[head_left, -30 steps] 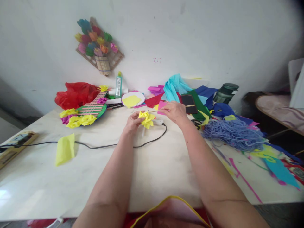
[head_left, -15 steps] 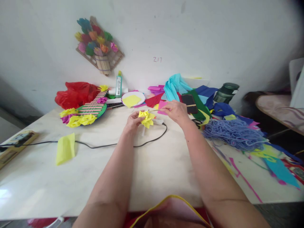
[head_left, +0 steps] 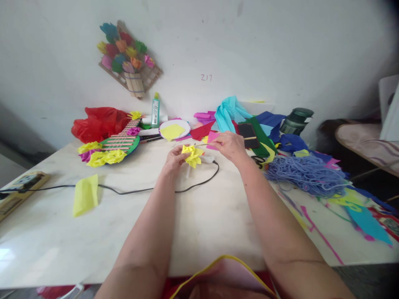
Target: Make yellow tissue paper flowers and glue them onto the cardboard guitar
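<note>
Between the fingers of my left hand (head_left: 175, 158) is a yellow paper flower (head_left: 192, 156) with pointed petals, held above the middle of the table. My right hand (head_left: 230, 145) pinches a thin stick (head_left: 205, 144), whose far tip reaches the flower's top edge. Just behind the flower lies a white glue gun (head_left: 208, 159), partly hidden, with its black cord (head_left: 131, 192) running left. A folded piece of yellow paper (head_left: 85, 195) rests on that cord to the left of my forearm.
At the back left lies a guitar-shaped craft (head_left: 121, 143) with paper flowers, near red paper (head_left: 99, 123). A green bottle (head_left: 155, 111) and a white plate (head_left: 186, 129) stand near the wall. Blue yarn (head_left: 307, 174), black scissors (head_left: 258, 161) and a dark jar (head_left: 297, 121) occupy the right. A power strip (head_left: 23, 189) sits far left.
Both hands keep nearly the same place and hold, with the stick's tip still at the flower. The whole view has shifted very slightly.
</note>
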Tool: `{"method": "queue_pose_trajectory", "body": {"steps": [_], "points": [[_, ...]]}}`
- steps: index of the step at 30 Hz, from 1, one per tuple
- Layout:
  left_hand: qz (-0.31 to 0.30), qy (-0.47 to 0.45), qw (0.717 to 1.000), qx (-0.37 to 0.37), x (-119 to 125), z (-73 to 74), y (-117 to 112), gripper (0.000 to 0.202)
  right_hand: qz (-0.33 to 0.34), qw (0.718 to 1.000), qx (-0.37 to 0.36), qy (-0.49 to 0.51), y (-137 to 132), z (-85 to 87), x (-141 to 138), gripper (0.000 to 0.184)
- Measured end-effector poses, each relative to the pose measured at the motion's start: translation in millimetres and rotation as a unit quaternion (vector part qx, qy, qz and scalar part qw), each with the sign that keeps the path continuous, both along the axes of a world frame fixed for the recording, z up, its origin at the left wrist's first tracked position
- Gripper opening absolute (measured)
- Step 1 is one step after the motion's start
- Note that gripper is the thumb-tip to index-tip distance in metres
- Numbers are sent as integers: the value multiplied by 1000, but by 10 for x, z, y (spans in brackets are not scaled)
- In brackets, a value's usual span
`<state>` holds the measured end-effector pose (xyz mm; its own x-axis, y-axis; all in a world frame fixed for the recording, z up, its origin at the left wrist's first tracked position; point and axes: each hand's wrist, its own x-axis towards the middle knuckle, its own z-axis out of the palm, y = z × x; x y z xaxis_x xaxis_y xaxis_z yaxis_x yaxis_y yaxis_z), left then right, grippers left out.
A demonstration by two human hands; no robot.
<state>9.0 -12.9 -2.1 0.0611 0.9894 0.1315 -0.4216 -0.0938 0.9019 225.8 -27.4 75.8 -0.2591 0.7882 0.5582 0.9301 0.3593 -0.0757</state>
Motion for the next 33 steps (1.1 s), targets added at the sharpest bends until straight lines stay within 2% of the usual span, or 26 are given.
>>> {"method": "queue_pose_trajectory", "body": {"steps": [14,25,33], "points": [[-2,24,1000,3,-4,-18,9,52,5,1000,4,-13,33,-31,-3,22],[-5,7,1000,-5,-7,-14,8,50,28,999,25,-11,20,-20,-12,21],[-7,12,1000,-1,-14,-34,22,50,32,999,5,-4,26,-15,-14,17]]}}
